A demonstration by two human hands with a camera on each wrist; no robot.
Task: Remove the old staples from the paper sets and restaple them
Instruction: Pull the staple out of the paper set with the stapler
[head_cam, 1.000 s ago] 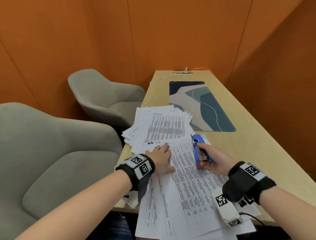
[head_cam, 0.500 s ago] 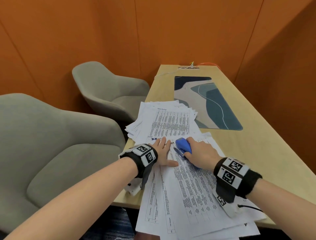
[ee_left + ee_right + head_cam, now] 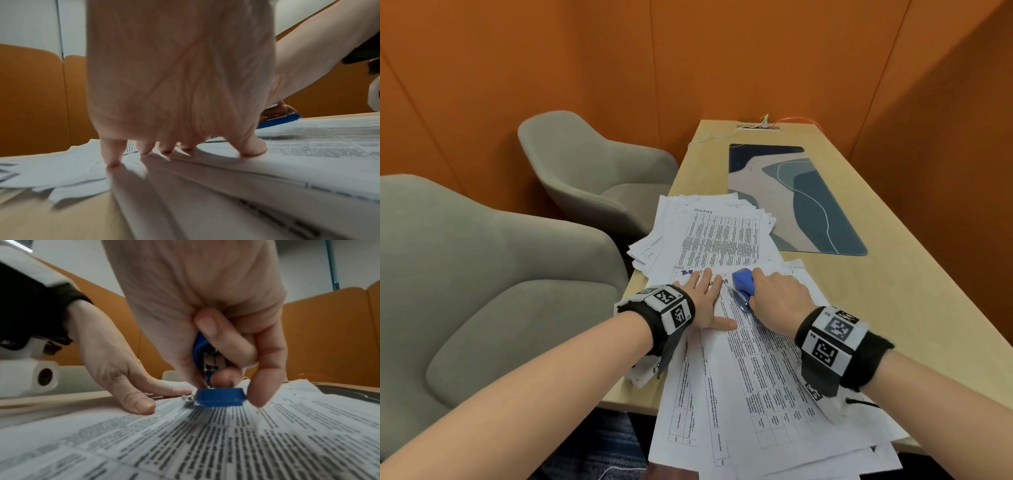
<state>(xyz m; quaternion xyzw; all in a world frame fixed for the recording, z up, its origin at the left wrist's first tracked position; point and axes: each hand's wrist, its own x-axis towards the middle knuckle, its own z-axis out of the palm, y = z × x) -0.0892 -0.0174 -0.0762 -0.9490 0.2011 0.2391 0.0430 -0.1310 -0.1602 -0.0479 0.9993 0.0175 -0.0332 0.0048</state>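
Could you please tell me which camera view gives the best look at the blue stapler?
The right wrist view: the stapler fills the centre, held by the right hand, its metal tip on the paper. The head view shows only its blue top beside the hand; the left wrist view shows a blue sliver.

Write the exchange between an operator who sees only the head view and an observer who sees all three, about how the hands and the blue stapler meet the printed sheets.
Operator: My head view shows the right hand covering most of the stapler. Does it touch paper?
Observer: In the right wrist view, its blue end rests on the printed sheet, with a metal tip towards the left thumb.
Operator: Is the left hand lying flat?
Observer: In the left wrist view, the palm is arched up and only the fingertips press the sheets.
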